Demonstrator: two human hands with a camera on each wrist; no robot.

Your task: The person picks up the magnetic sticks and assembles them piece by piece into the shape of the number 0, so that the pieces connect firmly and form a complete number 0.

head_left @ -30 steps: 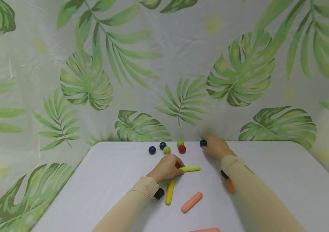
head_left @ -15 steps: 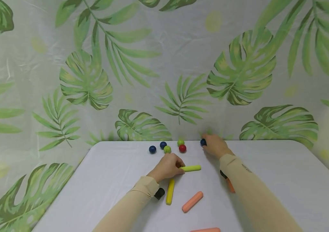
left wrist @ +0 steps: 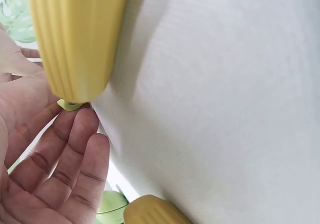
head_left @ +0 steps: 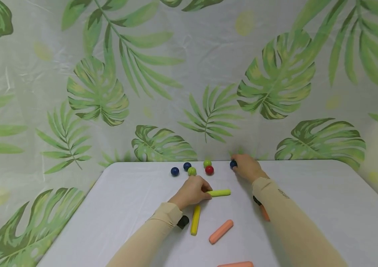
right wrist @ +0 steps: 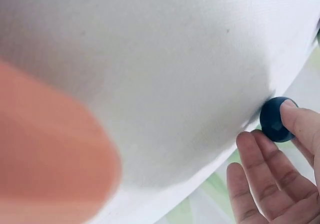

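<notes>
Gripping smooth round blue ball (head_left: 233, 164)

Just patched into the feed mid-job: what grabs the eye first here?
Two hands at work on a white table: the left hand pinches the end of a yellow-green stick near the middle, while the right hand touches a dark blue ball at the far edge. A cluster of blue, green and red balls sits between them, with orange sticks nearer the person.
</notes>
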